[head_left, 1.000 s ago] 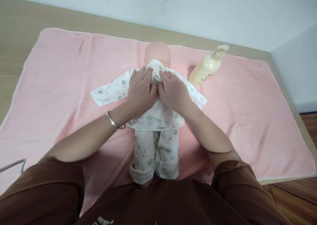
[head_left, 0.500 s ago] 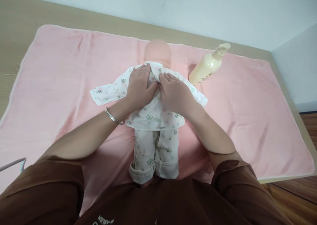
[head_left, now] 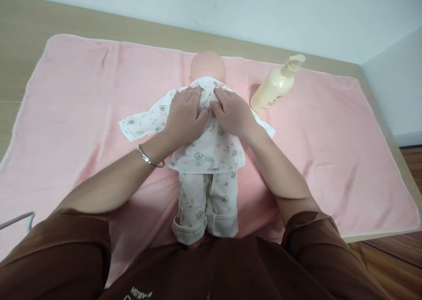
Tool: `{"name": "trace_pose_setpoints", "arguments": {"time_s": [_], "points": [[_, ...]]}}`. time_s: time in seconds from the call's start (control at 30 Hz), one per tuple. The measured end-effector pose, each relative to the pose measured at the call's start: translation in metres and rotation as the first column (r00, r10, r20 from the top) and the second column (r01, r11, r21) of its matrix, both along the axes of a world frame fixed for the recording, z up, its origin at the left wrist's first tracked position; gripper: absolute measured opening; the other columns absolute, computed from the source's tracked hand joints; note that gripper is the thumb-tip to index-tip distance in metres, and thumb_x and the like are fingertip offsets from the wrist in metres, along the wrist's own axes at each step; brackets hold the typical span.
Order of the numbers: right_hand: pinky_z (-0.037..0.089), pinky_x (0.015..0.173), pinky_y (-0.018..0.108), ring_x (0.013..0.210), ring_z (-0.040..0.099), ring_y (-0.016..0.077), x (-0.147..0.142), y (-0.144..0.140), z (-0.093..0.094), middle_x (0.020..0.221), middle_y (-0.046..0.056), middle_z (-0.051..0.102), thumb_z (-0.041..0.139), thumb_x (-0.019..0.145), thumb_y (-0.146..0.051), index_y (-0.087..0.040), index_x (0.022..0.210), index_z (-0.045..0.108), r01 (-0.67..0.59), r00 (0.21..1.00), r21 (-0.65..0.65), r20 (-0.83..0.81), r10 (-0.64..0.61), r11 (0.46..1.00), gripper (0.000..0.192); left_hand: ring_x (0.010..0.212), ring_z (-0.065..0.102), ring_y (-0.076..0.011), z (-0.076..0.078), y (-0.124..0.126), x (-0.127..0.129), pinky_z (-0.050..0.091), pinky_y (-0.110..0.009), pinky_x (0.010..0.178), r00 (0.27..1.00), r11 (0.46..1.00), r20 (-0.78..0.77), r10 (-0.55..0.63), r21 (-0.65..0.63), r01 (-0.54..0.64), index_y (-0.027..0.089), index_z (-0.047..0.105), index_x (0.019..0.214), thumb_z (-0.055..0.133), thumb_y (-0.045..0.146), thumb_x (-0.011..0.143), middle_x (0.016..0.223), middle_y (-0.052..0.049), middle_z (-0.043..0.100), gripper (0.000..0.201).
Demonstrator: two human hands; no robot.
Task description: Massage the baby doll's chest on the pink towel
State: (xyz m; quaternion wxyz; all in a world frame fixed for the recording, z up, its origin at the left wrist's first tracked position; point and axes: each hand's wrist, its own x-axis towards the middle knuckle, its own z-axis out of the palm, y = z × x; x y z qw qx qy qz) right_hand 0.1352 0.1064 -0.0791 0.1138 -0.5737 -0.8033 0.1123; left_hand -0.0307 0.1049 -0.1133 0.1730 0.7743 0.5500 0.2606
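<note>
I see the wooden tabletop (head_left: 20, 40) carrying a pink towel (head_left: 323, 133), and a doll (head_left: 208, 67) lying lengthwise at centre, feet nearest me. My left hand (head_left: 185, 115) and right hand (head_left: 232, 114) lie flat, fingers loosely spread, pressing its printed shirt (head_left: 211, 152) near the collar, gripping nothing. Risk: a right-arm sweep could tip the lotion bottle (head_left: 274, 86), far right.
</note>
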Motion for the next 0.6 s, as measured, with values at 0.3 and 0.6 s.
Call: {"name": "trace_pose_setpoints", "arguments": {"time_s": [0.3,0.6], "points": [[0.048,0.113,0.042,0.129,0.062,0.0311,-0.006,-0.015,0.009,0.132,0.015,0.070,0.041,0.104,-0.024,-0.009,0.131,0.064,-0.022,1.000,0.039,0.010,0.021,0.999,0.038,0.107,0.065,-0.0327,0.016,0.014,-0.011,0.053,-0.051,0.099,0.999,0.998,-0.033,-0.017,-0.060,0.015,0.022,0.065,0.102,0.040,0.050,0.100,0.104,-0.011,0.071,0.037],[0.055,0.103,0.045,0.118,0.066,0.0311,0.014,0.009,-0.001,0.127,0.014,0.072,0.047,0.104,-0.046,-0.015,0.133,0.059,0.084,0.985,-0.053,-0.148,-0.091,0.995,0.045,0.154,0.038,-0.0353,0.009,-0.003,-0.006,0.028,-0.054,0.131,0.994,0.997,-0.072,-0.082,-0.006,0.082,0.014,0.046,0.151,0.039,0.044,0.102,0.161,-0.016,0.047,0.058]]}}
